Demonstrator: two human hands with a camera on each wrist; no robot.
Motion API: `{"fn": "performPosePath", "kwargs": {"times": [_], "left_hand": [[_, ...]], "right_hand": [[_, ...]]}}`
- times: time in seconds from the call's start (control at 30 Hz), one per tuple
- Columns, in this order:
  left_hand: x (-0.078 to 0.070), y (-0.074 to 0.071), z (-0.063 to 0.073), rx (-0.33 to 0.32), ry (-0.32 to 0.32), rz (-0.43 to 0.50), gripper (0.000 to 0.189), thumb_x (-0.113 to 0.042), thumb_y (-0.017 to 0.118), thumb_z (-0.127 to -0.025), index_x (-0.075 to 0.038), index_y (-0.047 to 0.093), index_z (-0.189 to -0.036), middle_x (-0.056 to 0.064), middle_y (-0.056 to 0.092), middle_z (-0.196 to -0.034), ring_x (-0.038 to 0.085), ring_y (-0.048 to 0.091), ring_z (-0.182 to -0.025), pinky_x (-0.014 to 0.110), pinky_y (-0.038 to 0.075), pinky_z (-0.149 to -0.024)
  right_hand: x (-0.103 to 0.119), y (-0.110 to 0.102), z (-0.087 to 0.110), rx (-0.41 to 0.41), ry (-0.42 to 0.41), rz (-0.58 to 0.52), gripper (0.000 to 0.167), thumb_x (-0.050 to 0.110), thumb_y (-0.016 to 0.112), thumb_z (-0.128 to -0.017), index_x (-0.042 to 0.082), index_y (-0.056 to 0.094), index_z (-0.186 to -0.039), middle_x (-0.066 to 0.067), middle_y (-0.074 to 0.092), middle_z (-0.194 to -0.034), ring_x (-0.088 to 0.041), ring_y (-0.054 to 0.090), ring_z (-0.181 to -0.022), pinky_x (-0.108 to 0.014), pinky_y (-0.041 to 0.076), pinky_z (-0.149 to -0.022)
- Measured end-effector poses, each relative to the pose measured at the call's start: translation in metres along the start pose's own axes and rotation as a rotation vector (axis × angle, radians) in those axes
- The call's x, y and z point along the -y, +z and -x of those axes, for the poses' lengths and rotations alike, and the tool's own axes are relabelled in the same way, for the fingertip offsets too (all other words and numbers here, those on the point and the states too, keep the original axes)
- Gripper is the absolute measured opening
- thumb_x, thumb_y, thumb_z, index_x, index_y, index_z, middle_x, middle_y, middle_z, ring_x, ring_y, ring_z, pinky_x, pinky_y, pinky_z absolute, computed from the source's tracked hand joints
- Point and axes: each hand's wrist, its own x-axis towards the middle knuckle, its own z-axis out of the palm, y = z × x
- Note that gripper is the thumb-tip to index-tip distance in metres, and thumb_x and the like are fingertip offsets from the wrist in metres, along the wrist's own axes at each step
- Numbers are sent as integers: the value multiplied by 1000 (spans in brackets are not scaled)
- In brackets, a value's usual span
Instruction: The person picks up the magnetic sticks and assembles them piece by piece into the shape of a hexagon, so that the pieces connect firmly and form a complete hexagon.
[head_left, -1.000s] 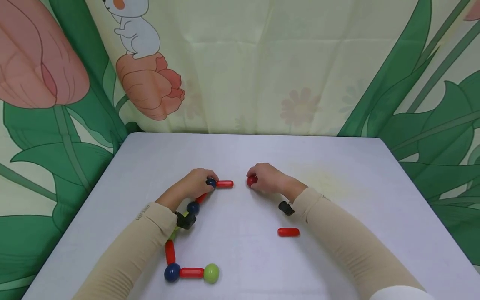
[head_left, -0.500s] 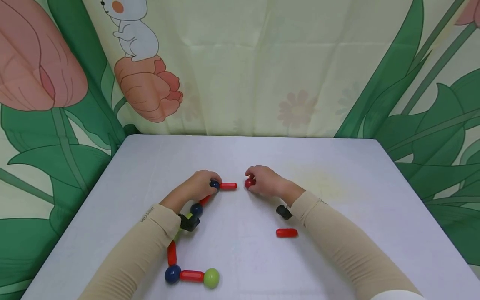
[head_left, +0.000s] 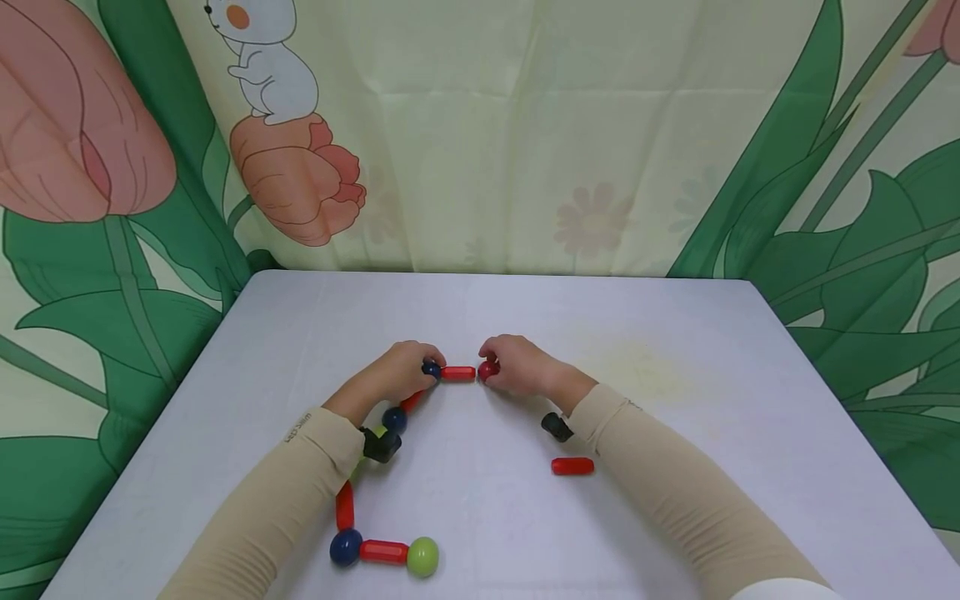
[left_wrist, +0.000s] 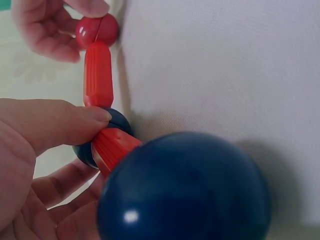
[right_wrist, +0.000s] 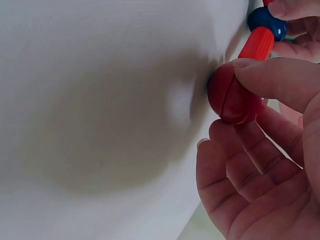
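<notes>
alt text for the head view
The left hand pinches a blue ball joined to a red rod; the right hand pinches a red ball by the rod's other end. A loose red rod lies on the white table.

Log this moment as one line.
left grip holds blue ball | right grip holds red ball by joined red stick, contact unclear | loose red stick on table

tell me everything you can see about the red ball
The red ball is round, glossy and plastic-looking, with a thin dark seam across it. The right hand pinches it, partly covering it. It is at the end of a red rod; I cannot tell whether they touch, or whether it rests on the white tabletop.
</notes>
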Motion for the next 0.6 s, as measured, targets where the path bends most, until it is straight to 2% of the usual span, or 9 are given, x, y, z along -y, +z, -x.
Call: {"fn": "performPosePath", "kwargs": {"times": [0.4,0.6], "left_hand": [[-3,0,1,2,-25,10,32,-13,69,-96,-13,66,-128,14,59,-127,28,53,-107,43,51,-96],[-2,0,2,-7,-22,17,32,-12,68,-96,-13,65,-127,14,59,-126,28,53,-108,43,50,-97]], "right_hand": [[0,2,-1,-6,15,-3,44,14,74,-91,4,59,-131,-10,62,-119,-23,57,-103,-34,52,-92],[-7,-5,14,-20,43,-11,48,15,73,-92,4,56,-136,-11,60,-128,-26,58,-111,-39,49,-97]]}}
